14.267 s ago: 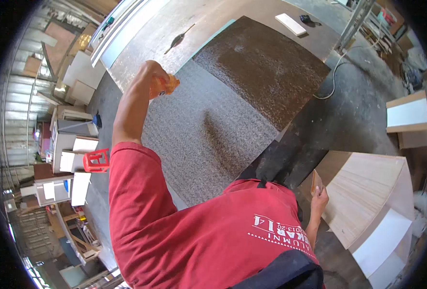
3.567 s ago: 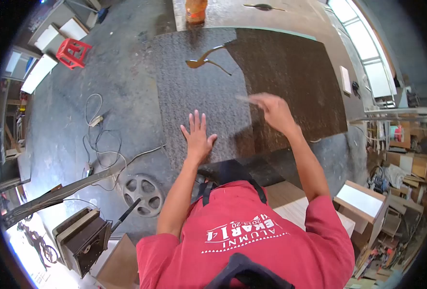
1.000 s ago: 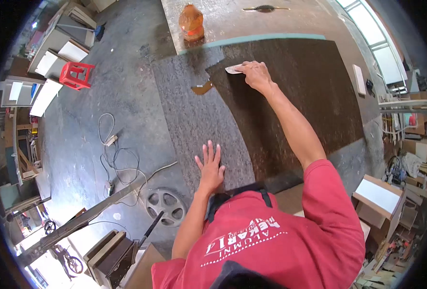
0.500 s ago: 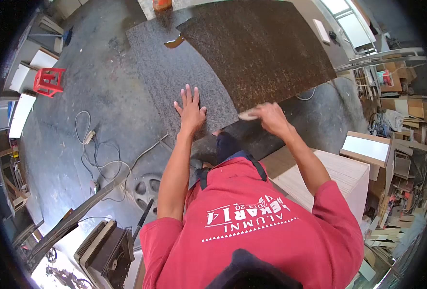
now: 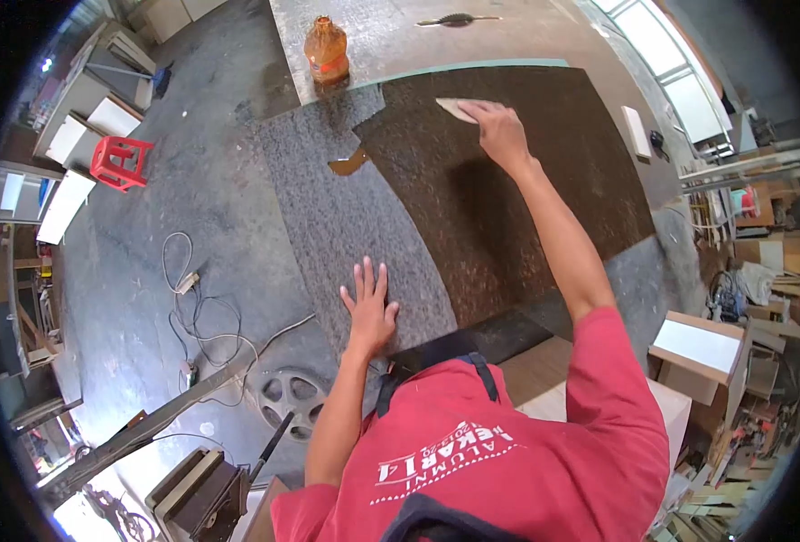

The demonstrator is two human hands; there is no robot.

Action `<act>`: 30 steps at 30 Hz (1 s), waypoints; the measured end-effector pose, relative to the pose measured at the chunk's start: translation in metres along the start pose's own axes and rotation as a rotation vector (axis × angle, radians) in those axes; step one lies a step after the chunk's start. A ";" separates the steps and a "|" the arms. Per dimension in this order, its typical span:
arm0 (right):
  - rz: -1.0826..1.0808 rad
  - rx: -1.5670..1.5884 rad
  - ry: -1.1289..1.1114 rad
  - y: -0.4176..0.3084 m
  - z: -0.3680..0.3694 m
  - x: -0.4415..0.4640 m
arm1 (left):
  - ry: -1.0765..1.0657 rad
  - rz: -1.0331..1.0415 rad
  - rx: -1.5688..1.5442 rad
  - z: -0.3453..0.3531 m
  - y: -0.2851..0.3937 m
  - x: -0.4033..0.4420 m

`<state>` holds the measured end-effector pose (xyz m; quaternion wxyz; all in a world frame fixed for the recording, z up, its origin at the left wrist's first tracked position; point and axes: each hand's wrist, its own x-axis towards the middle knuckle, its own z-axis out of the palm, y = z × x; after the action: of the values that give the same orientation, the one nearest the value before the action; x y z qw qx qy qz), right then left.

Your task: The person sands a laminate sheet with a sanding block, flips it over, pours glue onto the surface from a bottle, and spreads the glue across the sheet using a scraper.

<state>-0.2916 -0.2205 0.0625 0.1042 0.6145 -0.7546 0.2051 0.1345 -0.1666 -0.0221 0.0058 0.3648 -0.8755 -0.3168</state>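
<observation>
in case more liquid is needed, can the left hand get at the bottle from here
Probably, with a lean forward: the left hand lies spread on the near part of the sheet, the bottle stands past its far edge, and only a flat puddle lies between.

1 head-worn view, facing forward-down

Bright floor (image 5: 138,361) glare, soft shadows; fisheye-curved, black edges

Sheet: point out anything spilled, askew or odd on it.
A brown puddle lies on the grey side of the sheet, by the brown coat; it looks odd as a lone, glossy patch, likely not yet spread.
</observation>
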 end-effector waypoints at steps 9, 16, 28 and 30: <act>-0.118 -0.120 0.042 0.074 0.122 0.068 | -0.104 -0.107 -0.025 -0.014 0.014 0.003; -0.068 -0.057 0.019 0.081 0.137 0.065 | -0.104 -0.112 -0.039 -0.012 0.012 0.005; 0.280 -0.049 -0.111 0.058 0.044 0.071 | -0.082 -0.096 -0.063 -0.016 0.015 0.002; 0.368 -0.198 -0.194 0.084 0.046 0.097 | -0.069 -0.089 -0.075 -0.017 0.014 0.003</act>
<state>-0.3900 -0.3126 0.0458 0.0516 0.4701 -0.8769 0.0856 0.1272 -0.1704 -0.0016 -0.0250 0.3918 -0.8456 -0.3618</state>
